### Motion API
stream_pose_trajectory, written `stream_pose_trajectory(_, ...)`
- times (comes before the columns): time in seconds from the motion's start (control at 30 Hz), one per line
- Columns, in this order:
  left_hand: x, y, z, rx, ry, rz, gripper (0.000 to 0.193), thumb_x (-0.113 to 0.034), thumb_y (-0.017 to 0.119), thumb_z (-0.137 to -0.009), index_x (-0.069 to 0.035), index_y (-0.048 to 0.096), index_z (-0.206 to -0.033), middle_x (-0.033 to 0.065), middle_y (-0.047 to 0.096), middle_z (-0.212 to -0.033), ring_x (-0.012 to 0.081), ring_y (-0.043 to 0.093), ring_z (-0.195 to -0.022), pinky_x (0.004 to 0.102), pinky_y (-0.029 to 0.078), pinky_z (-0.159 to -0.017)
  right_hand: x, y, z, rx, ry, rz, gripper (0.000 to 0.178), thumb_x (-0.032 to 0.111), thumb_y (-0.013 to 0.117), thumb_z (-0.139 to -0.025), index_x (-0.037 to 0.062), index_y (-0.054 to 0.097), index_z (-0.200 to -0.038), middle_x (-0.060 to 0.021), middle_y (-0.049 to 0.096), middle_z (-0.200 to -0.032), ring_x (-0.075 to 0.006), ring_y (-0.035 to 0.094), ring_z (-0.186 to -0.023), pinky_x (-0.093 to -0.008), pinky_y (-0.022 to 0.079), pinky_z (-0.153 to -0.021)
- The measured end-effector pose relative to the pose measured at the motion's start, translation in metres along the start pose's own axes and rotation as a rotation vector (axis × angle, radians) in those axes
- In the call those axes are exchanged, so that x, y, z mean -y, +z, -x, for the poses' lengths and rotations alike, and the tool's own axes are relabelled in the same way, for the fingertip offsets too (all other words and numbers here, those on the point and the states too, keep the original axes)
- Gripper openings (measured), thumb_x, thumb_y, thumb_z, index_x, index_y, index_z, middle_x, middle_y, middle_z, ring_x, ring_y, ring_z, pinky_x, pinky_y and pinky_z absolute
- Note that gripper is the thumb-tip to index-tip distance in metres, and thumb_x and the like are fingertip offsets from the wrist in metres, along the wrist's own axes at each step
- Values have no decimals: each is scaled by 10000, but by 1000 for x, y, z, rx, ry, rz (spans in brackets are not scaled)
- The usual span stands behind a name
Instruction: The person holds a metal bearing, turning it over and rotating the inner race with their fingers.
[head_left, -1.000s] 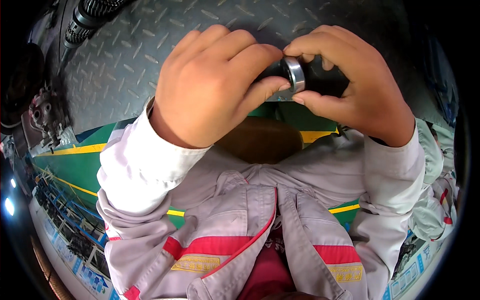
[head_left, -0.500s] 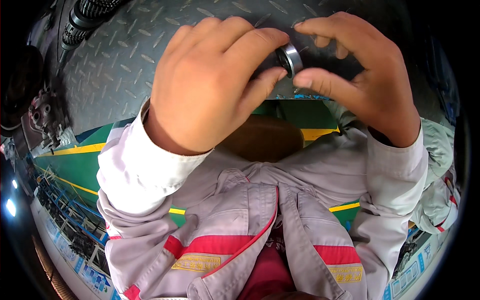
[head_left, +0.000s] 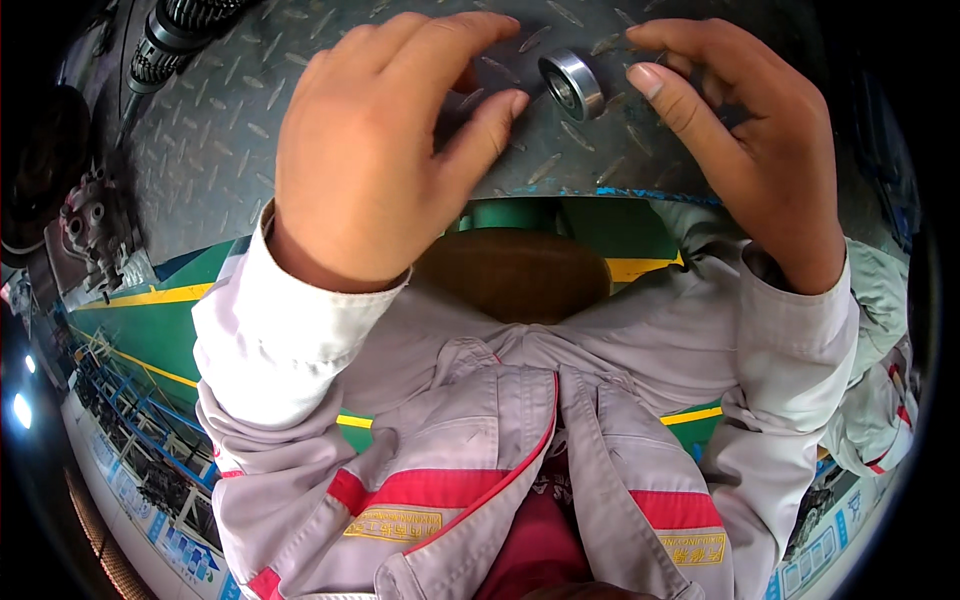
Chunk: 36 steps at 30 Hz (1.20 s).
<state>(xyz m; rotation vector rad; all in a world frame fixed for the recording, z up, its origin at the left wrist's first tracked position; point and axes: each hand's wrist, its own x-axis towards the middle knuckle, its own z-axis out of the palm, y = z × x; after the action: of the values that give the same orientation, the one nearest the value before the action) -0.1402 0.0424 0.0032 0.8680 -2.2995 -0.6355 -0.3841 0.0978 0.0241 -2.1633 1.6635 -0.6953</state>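
A small round ball bearing [head_left: 572,86], with a shiny steel outer ring and a dark centre, stands tilted on the dark tread-plate tabletop [head_left: 230,130]. To its left is my left hand [head_left: 380,140], thumb and forefinger apart and nothing between them. On the bearing's other side my right hand [head_left: 745,130] is likewise open, its thumb and forefinger spread toward the bearing without touching it. The remaining fingers of both hands are partly hidden behind the hands.
At the far left of the table lies a geared shaft [head_left: 165,45]. A grey cast-metal part [head_left: 95,225] sits at the table's left corner. Below the near edge shows a round brown stool seat [head_left: 510,275]. Another person's sleeve [head_left: 875,300] is at the right.
My left hand has let go of the bearing and drawn back to the left. The right hand has moved a little to the right. The bearing now rests on the table by itself.
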Motion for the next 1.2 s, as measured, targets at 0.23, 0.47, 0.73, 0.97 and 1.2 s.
stream_pose_trajectory(0.23,7,-7,7,-22,-108,-54,349,-27,794,-840,-37,726,-1182,72,654,-872,179,598,-755,289,510,-708,-4,1,-1,3,-51,-28,196,57,735,-917,18,726,-1109,-14,636,-860,-95,469,-677,-233,398,-621)
stream_pose_trajectory(0.47,-13,-19,-10,197,-95,-129,331,-25,786,-844,-38,729,-1169,74,660,-888,182,602,-761,292,508,-705,-6,1,-1,54,9,-50,232,-35,688,-878,11,720,-1103,-19,622,-859,-107,456,-669,-239,402,-632)
stream_pose_trajectory(0.73,-2,-13,1,125,-137,-73,327,-29,787,-841,-40,731,-1162,78,656,-872,192,606,-760,295,513,-698,-9,-1,-1,123,-27,-44,351,-54,732,-793,29,708,-1133,-45,611,-923,-149,493,-753,-261,425,-693)
stream_pose_trajectory(0.97,-3,-12,3,124,-169,-59,329,-30,786,-837,-50,735,-1161,75,650,-857,203,609,-760,303,516,-699,-3,-2,-5,146,-97,-20,429,42,821,-727,42,703,-1140,-62,617,-935,-191,520,-790,-286,448,-723)
stream_pose_trajectory(1.2,4,-7,7,97,-10,-91,336,-37,788,-831,-58,735,-1162,70,652,-858,211,613,-768,313,516,-695,10,-8,-7,130,-46,13,326,27,785,-804,32,711,-1121,-81,648,-943,-168,591,-826,-294,472,-727)
